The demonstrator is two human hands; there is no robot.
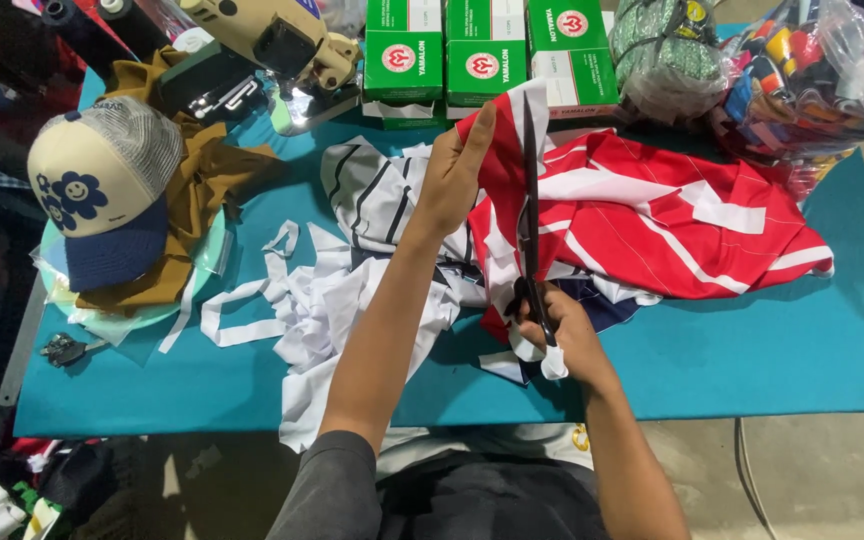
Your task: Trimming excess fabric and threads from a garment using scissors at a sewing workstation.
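My left hand [455, 170] grips the upper edge of a red and white fabric piece [505, 215] and holds it taut above the table. Around the handles of long black scissors [531, 215] my right hand [559, 335] is closed, and the blades run up along the fabric. The rest of the red and white striped cloth [672, 215] lies spread on the teal table [752, 350] to the right. White fabric scraps and strips [312, 300] are piled below my left forearm, with a white cloth with black stripes [377, 190] behind them.
A beige and navy cap [102, 190] rests on brown cloth [207, 190] at the left. A sewing machine [262, 45] and green and white boxes [487, 50] stand at the back. Plastic bags of fabric [802, 70] sit at the back right. A small metal tool [64, 348] lies near the left edge.
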